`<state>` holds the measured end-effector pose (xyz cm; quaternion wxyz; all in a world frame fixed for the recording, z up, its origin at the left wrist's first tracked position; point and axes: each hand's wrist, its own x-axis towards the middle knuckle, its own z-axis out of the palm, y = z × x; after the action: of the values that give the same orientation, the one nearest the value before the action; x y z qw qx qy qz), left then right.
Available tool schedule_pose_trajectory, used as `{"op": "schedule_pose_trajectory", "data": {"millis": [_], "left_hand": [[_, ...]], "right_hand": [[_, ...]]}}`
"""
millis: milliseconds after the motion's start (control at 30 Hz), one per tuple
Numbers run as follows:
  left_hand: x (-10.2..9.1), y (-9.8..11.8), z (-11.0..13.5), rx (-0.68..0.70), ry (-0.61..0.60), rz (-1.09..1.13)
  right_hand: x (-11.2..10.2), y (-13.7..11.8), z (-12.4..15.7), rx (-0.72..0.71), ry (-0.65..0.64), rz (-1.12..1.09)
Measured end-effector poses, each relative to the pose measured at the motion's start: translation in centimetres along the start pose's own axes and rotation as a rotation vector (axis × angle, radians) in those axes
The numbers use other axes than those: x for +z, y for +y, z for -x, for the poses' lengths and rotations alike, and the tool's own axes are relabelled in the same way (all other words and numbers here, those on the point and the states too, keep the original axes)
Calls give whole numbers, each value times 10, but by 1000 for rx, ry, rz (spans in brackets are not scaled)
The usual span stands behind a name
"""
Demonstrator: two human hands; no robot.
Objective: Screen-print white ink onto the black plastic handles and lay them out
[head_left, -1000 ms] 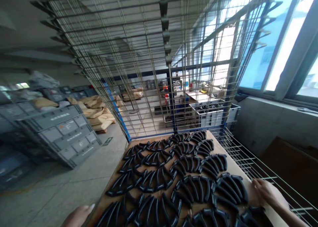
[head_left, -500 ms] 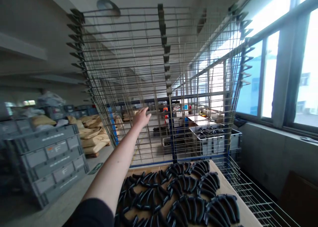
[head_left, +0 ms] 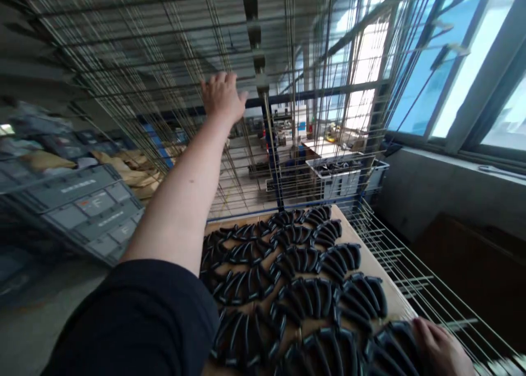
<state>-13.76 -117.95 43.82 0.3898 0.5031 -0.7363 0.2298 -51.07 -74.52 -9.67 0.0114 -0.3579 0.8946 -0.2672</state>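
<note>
My left hand [head_left: 223, 96] is raised at arm's length to the hinged wire shelves [head_left: 164, 33] of a rack. Its fingers bend over a wire near the rack's middle post, with the thumb out to the right. Low on the right, my right hand [head_left: 441, 347] is at the side edge of a tan board [head_left: 349, 231]. Its bent fingers touch the end of the nearest black parts, and what they grip is hidden. Rows of curved black handle-like pieces [head_left: 308, 299], joined in fan shapes, cover the board.
A lower wire shelf [head_left: 411, 272] sticks out right of the board. Grey crates [head_left: 96, 200] stand stacked at left, near tan sacks [head_left: 135, 173]. Beyond the rack are a grey bin [head_left: 337, 178] and worktables. Windows [head_left: 431, 80] line the right wall.
The view has moved closer and tipped down, so the rack looms larger. My left hand now meets the wires higher in view. My right hand has come in at the lower right.
</note>
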Motion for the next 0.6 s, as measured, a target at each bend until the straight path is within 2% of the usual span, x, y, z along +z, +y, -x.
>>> {"op": "schedule_pose_trajectory", "data": {"millis": [67,167,267,367,433,500,533,600], "left_hand": [[-23,-1,33,69,47,-29],[-59,-3,93,179,89,-23],[-95,-3,166,255,87,32],[-124,2,248,270,1,123],[-138,6,304,280,-115,196],[-145,9,357,291,-266,275],[-147,11,382,295,-343,313],[-146,13,427,305,-500,367]], "right_hand": [[1,-5,5,101,-14,0],[3,-11,7,98,-23,-9],[0,-10,7,97,-11,-36],[-10,-10,11,43,56,-150],[-20,-19,23,-63,181,-235],[-31,-38,48,-227,282,-292],[-36,-51,65,-335,270,-314],[-43,-81,107,-597,91,-361]]}}
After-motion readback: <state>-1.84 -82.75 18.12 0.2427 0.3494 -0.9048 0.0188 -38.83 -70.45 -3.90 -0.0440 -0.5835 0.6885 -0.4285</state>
